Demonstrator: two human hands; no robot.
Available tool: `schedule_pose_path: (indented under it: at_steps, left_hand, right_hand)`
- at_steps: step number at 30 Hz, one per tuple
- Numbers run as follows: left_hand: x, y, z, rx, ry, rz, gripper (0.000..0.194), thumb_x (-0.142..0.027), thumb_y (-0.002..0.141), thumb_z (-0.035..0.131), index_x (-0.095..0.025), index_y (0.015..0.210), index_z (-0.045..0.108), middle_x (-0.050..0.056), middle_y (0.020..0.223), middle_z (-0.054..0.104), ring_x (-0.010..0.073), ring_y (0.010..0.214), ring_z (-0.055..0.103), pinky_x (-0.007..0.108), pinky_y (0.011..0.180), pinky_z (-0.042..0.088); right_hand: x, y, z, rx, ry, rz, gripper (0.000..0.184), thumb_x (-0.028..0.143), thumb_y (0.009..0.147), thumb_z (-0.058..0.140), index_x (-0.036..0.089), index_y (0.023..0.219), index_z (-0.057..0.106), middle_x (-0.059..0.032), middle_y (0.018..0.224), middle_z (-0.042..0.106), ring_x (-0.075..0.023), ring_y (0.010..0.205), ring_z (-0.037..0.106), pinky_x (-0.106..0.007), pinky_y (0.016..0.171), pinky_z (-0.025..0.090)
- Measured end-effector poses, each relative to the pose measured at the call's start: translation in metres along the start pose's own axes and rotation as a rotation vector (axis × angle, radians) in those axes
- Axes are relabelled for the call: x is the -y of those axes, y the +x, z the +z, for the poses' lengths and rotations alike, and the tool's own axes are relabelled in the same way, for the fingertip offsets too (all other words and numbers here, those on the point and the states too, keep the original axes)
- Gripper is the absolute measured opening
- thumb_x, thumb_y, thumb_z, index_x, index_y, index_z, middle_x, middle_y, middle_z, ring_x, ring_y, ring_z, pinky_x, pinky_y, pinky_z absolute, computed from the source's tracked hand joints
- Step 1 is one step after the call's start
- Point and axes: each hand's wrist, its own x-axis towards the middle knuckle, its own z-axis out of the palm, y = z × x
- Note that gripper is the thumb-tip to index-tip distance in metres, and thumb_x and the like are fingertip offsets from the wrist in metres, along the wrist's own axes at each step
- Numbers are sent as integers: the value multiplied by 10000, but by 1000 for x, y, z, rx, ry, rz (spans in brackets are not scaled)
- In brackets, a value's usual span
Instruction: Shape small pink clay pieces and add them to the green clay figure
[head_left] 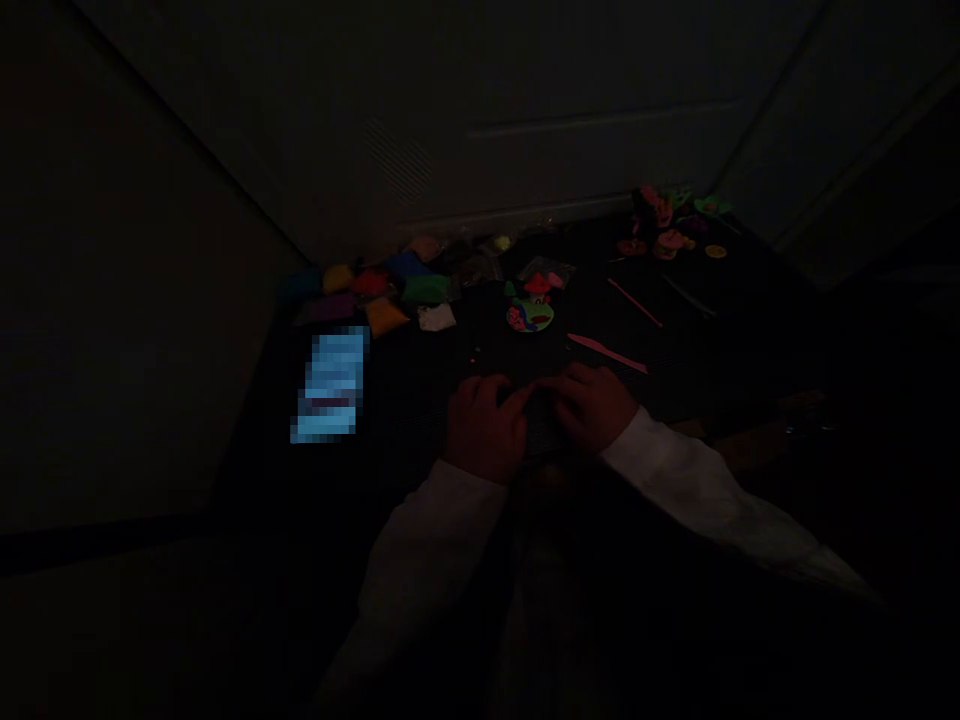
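In dim light my left hand (487, 428) rests low over the dark table, its fingers curled and the thumb pointing right. Close by, my right hand (596, 408) is also closed, its fingertips meeting the left thumb. Whatever is pinched between them, if anything, is too dark and small to make out. Just beyond the hands lies a pink plastic knife (607, 353). Further off sits a round green clay piece (529, 316) with blue and pink shapes and a red-capped mushroom figure (537, 290) on it. Tiny coloured bits (474, 357) lie near the left fingers.
A lit, pixelated screen (332, 385) lies at the left. Bags of coloured clay, including a green bag (427, 289) and a white bag (436, 317), line the back left. Several colourful clay figures (670, 240) stand back right, near a thin pink tool (635, 302). A wall panel (570, 160) rises behind.
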Motion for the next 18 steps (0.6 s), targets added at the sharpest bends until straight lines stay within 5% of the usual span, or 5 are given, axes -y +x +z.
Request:
schedule_pose_path:
  at_steps: [9, 18]
  left_hand:
    - [8, 3, 0, -46, -165, -3, 277, -169, 745, 404, -195, 965, 570, 42, 928, 532, 166, 907, 423, 325, 835, 339]
    - [7, -2, 2, -99, -80, -26, 233, -162, 700, 455, -211, 856, 621, 47, 913, 542, 188, 900, 425, 345, 823, 347]
  right_hand:
    - [-3, -1, 2, -21, 30, -38, 320, 233, 775, 387, 226, 1072, 507, -44, 908, 515, -150, 826, 466, -280, 691, 280]
    - [1, 0, 1, 7, -31, -26, 331, 245, 777, 381, 256, 1088, 495, -43, 918, 507, -162, 830, 457, -298, 692, 258]
